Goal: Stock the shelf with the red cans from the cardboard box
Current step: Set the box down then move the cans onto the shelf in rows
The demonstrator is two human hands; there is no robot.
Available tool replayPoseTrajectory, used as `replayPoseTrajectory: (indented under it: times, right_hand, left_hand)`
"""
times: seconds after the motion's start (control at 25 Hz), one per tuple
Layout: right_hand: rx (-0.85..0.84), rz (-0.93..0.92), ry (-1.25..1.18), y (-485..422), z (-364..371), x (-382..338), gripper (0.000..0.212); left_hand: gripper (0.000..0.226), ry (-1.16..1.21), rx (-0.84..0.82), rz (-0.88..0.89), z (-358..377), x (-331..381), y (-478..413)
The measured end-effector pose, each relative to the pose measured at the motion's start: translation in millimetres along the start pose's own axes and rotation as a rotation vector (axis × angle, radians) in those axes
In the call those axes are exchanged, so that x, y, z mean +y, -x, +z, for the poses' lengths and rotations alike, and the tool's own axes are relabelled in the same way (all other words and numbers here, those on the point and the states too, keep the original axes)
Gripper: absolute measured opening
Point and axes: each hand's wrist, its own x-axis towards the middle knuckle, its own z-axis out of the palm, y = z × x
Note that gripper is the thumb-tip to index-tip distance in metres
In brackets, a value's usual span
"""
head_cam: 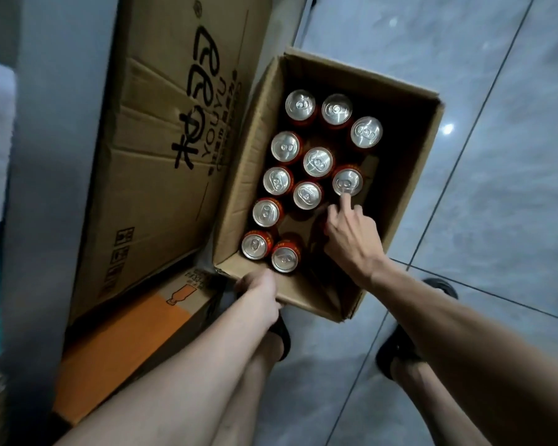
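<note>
An open cardboard box [409, 175] stands on the floor with several upright red cans inside, silver tops up. My right hand [351, 233] reaches into the box, fingers apart, its index fingertip touching the rim of one red can [347, 181] on the right side of the group. It holds nothing. My left hand [258, 289] grips the near edge of the box at its left corner. The shelf is not in view.
A large flattened carton [161, 149] with black lettering leans at the left of the box. An orange and brown carton [136, 320] lies below it. Grey floor tiles [496, 156] spread to the right. My two feet in dark sandals stand just below the box.
</note>
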Motion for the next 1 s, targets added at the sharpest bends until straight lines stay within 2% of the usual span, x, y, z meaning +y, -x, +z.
replayPoseTrajectory:
  times: [0.16, 0.24, 0.32, 0.36, 0.4, 0.44, 0.68, 0.84, 1.0]
  right_hand:
    - [-0.067, 0.095, -0.422, 39, -54, 17, 0.056]
    - [-0.088, 0.238, -0.789, 60, -108, 28, 0.044]
    - [-0.139, 0.275, -1.055, 85, -166, 39, 0.031]
    - [-0.156, 0.252, -1.125, 97, -203, 43, 0.030]
    - [-0.176, 0.225, -1.181, 109, -238, 47, 0.032]
    - [-0.189, 0.192, -1.224, 120, -272, 50, 0.034]
    - [-0.118, -0.011, -1.393, 215, -503, 56, 0.038]
    - [-0.052, -0.142, -1.445, 289, -617, 28, 0.035]
    - [-0.061, -0.244, -1.375, 347, -703, -17, 0.049]
  left_hand:
    - [0.055, 0.037, 0.013, 0.024, -21, -2, 44]
    - [0.063, -0.023, 0.020, 0.217, -32, 0, 96]
    - [0.077, -0.191, -0.195, 0.550, -47, 6, 161]
    - [0.082, -0.232, -0.348, 0.672, -54, 13, 198]
    - [0.082, -0.231, -0.505, 0.719, -60, 19, 231]
    - [0.080, -0.195, -0.610, 0.711, -70, 27, 263]
    - [0.055, 0.174, -0.996, 0.652, -178, 74, 481]
    - [0.052, 0.266, -1.042, 0.716, -257, 77, 601]
    - [0.057, 0.256, -1.011, 0.843, -335, 61, 686]
